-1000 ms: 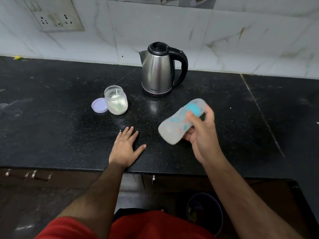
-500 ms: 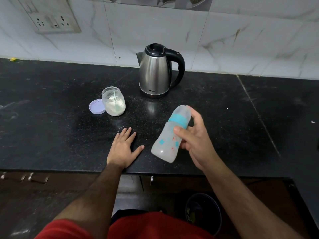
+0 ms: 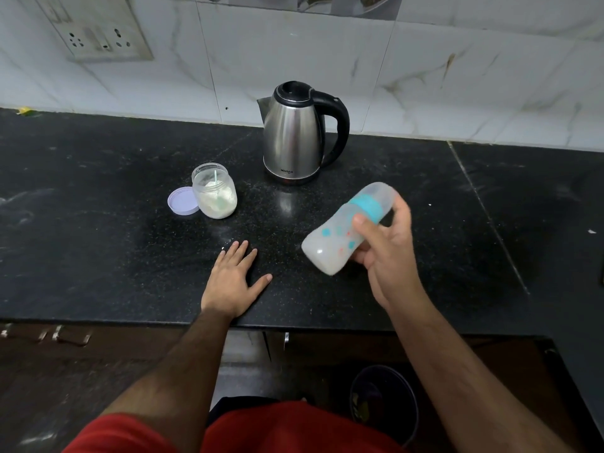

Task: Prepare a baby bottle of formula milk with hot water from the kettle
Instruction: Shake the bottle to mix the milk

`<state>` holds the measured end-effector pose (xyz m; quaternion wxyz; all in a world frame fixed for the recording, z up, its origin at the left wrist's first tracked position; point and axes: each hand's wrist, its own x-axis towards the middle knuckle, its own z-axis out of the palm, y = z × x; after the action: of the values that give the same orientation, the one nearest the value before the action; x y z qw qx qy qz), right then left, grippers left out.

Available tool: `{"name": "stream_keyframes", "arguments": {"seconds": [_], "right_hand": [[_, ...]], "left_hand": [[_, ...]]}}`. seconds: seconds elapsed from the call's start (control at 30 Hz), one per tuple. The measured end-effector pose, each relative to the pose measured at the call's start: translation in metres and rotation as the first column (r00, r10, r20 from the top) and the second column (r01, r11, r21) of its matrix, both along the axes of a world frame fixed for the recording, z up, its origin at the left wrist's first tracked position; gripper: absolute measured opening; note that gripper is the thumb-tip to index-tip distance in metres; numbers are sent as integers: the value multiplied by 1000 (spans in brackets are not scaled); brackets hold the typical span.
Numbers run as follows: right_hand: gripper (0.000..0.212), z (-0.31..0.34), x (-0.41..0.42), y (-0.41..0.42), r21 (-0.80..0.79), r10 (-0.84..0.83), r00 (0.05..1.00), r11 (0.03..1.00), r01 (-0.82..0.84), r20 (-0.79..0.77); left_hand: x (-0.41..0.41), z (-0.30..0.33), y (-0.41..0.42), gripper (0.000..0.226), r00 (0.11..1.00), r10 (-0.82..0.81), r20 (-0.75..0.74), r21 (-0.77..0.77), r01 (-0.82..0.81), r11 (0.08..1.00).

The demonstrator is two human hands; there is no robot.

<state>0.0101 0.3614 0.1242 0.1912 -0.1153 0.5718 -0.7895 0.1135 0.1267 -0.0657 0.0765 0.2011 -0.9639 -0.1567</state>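
Observation:
My right hand (image 3: 384, 248) grips a capped baby bottle (image 3: 340, 233) with a teal collar, tilted above the counter with its base toward me and cloudy white liquid inside. My left hand (image 3: 233, 281) lies flat, fingers spread, on the black counter (image 3: 98, 243) near its front edge. A steel kettle (image 3: 294, 135) with a black handle stands at the back, lid shut. To its left sits an open jar of formula powder (image 3: 215, 192) with a small scoop inside, and its lilac lid (image 3: 181, 201) lies beside it.
A tiled wall with a socket plate (image 3: 98, 37) runs behind the counter. Spilled powder specks lie near my left fingertips. Below the counter edge are cabinet fronts and a dark bucket (image 3: 384, 407) on the floor.
The bottle swung from tilted flat, to steeper and nearer me, then back to a flatter tilt. My left hand stayed flat on the counter.

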Motion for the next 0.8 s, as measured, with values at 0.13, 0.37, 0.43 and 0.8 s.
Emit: {"name": "stream_keyframes", "arguments": {"seconds": [0.13,0.37,0.43,0.8], "right_hand": [[78,-4,4,0,28,60,998,998,-61,34],[71,0,-1,-1,-21,-6,998,1000,7,58],[70,-1,-2,-3,-35,-27,997,999,30,72],[73,-3,-6,-2,-30,-12,997,999,14,78]], "left_hand": [[0,1,0,83,1000,1,7,-4,-1,1000],[0,0,1,75,1000,-3,-8,-7,3,1000],[0,1,1,77,1000,-3,-4,-7,3,1000],[0,3,2,76,1000,-6,2,-10,6,1000]]}}
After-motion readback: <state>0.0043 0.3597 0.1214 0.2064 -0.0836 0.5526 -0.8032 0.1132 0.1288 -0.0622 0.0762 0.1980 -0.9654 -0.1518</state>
